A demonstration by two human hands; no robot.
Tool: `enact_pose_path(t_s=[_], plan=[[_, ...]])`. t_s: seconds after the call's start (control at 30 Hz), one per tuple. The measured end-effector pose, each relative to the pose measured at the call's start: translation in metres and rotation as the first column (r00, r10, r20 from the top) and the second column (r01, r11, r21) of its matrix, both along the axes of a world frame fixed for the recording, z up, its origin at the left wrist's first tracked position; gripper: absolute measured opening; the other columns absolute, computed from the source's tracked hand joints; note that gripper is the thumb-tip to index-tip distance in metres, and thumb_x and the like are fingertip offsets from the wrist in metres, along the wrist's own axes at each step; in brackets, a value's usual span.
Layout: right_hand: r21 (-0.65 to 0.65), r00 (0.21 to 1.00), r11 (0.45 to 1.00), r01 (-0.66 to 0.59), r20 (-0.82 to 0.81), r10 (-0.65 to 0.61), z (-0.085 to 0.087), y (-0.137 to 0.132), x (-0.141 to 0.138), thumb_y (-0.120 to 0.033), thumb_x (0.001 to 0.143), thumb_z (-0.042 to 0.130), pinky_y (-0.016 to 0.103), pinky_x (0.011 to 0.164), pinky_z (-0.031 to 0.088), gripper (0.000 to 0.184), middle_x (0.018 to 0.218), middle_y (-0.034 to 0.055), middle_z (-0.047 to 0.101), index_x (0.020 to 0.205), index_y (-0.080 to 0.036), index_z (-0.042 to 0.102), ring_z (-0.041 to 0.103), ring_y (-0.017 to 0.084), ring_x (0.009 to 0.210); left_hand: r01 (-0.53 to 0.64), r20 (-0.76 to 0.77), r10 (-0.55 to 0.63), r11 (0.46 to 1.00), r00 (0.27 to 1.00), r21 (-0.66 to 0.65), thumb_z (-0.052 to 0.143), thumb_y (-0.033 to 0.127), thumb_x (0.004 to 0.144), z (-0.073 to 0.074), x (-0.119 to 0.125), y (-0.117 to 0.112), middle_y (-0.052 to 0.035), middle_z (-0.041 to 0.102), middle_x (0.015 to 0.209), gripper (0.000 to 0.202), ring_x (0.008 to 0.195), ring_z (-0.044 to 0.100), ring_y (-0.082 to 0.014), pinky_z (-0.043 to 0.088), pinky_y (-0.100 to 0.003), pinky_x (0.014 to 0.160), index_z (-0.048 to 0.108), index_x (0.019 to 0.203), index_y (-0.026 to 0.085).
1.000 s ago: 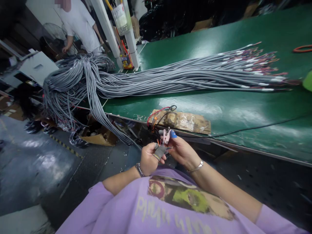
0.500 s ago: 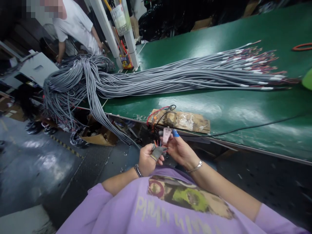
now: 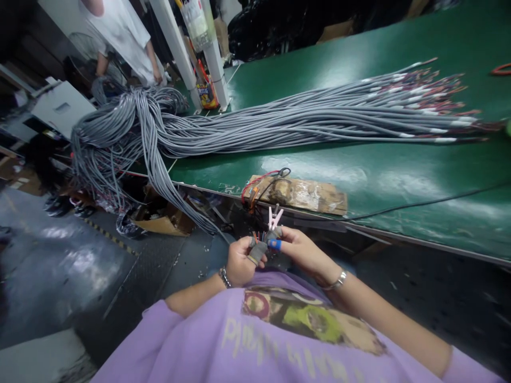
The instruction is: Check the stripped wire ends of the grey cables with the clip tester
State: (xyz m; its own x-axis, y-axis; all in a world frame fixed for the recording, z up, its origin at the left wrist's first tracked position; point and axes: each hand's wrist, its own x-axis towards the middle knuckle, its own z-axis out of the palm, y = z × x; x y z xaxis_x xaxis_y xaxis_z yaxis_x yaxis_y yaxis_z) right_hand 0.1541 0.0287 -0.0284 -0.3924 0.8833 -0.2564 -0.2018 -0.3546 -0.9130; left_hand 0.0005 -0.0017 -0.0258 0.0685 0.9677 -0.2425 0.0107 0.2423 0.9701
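My left hand (image 3: 241,260) is closed around the end of a grey cable (image 3: 222,234), and thin coloured wires (image 3: 257,235) stick out above its fingers. Grey wraps cover some of its fingers. My right hand (image 3: 295,247), with blue tape on the thumb, meets the left at the wire ends, its fingertips pinched together. What they grip there is too small to make out. Just above the right fingertips stands a pink clothespin (image 3: 274,218), its two legs spread in a V pointing up; whether the fingers touch it I cannot tell.
A long bundle of grey cables (image 3: 255,127) with stripped ends lies across the green bench (image 3: 383,175). At the front edge sits a wooden board (image 3: 315,194) with red and black leads. An open cardboard box (image 3: 163,223) stands below. A person in white (image 3: 123,37) stands back left.
The pink clothespin, in my right fingers before, now stands above them with its legs spread. My right fingers have come down to the wires at my left hand.
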Motion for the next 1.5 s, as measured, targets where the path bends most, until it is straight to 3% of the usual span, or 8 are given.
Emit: enact_pose_path(t_s=[0.23, 0.47, 0.6, 0.77, 0.97, 1.07, 1.2, 1.5], plan=[[0.007, 0.998, 0.999, 0.036, 0.057, -0.036, 0.003, -0.004, -0.002, -0.051, 0.054, 0.081, 0.027, 0.059, 0.042, 0.040, 0.061, -0.0020, 0.059, 0.065, -0.018, 0.061, 0.049, 0.012, 0.059, 0.249, 0.125, -0.223, 0.932, 0.967, -0.265, 0.077, 0.063, 0.050, -0.003, 0.000, 0.007, -0.0006, 0.058, 0.044, 0.054, 0.033, 0.049, -0.0084, 0.037, -0.019, 0.035, 0.054, 0.055, 0.015], [-0.181, 0.971, 0.966, 0.183, -0.121, -0.207, -0.012, -0.004, -0.004, -0.049, 0.054, 0.084, 0.023, 0.056, 0.040, 0.040, 0.061, -0.0038, 0.058, 0.067, -0.019, 0.061, 0.047, 0.009, 0.055, 0.108, 0.170, -0.071, 0.970, 0.983, -0.220, 0.078, 0.065, 0.046, -0.003, 0.002, 0.004, 0.0000, 0.058, 0.042, 0.056, 0.033, 0.049, -0.0081, 0.039, -0.019, 0.036, 0.055, 0.054, 0.015], [-0.265, 0.937, 0.941, 0.213, -0.218, -0.273, -0.018, 0.000, -0.003, -0.056, 0.056, 0.080, 0.025, 0.054, 0.040, 0.043, 0.064, -0.0019, 0.059, 0.069, -0.019, 0.062, 0.046, 0.009, 0.054, 0.057, 0.187, -0.023, 0.982, 0.982, -0.179, 0.078, 0.065, 0.048, -0.004, 0.002, 0.003, 0.0002, 0.058, 0.043, 0.055, 0.033, 0.049, -0.0083, 0.040, -0.020, 0.036, 0.058, 0.057, 0.015], [-0.200, 0.940, 0.966, 0.165, -0.264, -0.215, -0.010, 0.005, -0.002, -0.063, 0.061, 0.075, 0.025, 0.054, 0.040, 0.047, 0.064, -0.0005, 0.059, 0.071, -0.019, 0.065, 0.047, 0.010, 0.055, 0.029, 0.173, -0.006, 0.991, 0.985, -0.129, 0.077, 0.064, 0.051, -0.002, 0.004, 0.004, -0.0001, 0.059, 0.045, 0.053, 0.035, 0.050, -0.0085, 0.041, -0.020, 0.037, 0.059, 0.059, 0.015], [-0.176, 0.961, 0.984, -0.036, -0.276, -0.014, -0.002, 0.001, 0.002, -0.042, 0.052, 0.087, 0.026, 0.061, 0.041, 0.045, 0.074, 0.0011, 0.066, 0.086, -0.019, 0.069, 0.056, 0.013, 0.065, 0.098, 0.138, -0.074, 0.979, 0.988, -0.179, 0.076, 0.069, 0.048, 0.000, 0.005, 0.005, -0.0012, 0.059, 0.045, 0.059, 0.034, 0.051, -0.0093, 0.040, -0.021, 0.036, 0.059, 0.058, 0.014], [-0.187, 0.975, 0.982, -0.005, -0.218, -0.037, -0.004, -0.001, 0.002, -0.035, 0.048, 0.088, 0.028, 0.066, 0.042, 0.049, 0.078, 0.0022, 0.069, 0.090, -0.019, 0.068, 0.060, 0.015, 0.072, 0.106, 0.102, -0.089, 0.980, 0.991, -0.171, 0.076, 0.069, 0.048, 0.003, 0.004, 0.005, -0.0014, 0.059, 0.046, 0.059, 0.035, 0.051, -0.0092, 0.040, -0.021, 0.037, 0.056, 0.055, 0.015], [-0.195, 0.984, 0.979, 0.062, -0.152, -0.093, -0.005, -0.002, 0.000, -0.034, 0.050, 0.087, 0.026, 0.060, 0.039, 0.042, 0.071, -0.0007, 0.067, 0.084, -0.018, 0.067, 0.055, 0.012, 0.061, 0.111, 0.064, -0.102, 0.982, 0.993, -0.152, 0.075, 0.070, 0.049, 0.006, 0.005, 0.005, -0.0007, 0.058, 0.046, 0.059, 0.036, 0.050, -0.0084, 0.040, -0.020, 0.038, 0.056, 0.055, 0.015], [-0.155, 0.966, 0.977, 0.144, -0.190, -0.173, -0.005, -0.011, -0.004, -0.037, 0.053, 0.086, 0.026, 0.061, 0.042, 0.040, 0.072, -0.0002, 0.067, 0.081, -0.020, 0.063, 0.056, 0.012, 0.062, 0.032, 0.081, -0.022, 0.991, 0.996, -0.128, 0.070, 0.072, 0.055, -0.001, 0.004, 0.003, -0.0010, 0.061, 0.048, 0.058, 0.037, 0.052, -0.0089, 0.039, -0.019, 0.038, 0.056, 0.059, 0.016]])
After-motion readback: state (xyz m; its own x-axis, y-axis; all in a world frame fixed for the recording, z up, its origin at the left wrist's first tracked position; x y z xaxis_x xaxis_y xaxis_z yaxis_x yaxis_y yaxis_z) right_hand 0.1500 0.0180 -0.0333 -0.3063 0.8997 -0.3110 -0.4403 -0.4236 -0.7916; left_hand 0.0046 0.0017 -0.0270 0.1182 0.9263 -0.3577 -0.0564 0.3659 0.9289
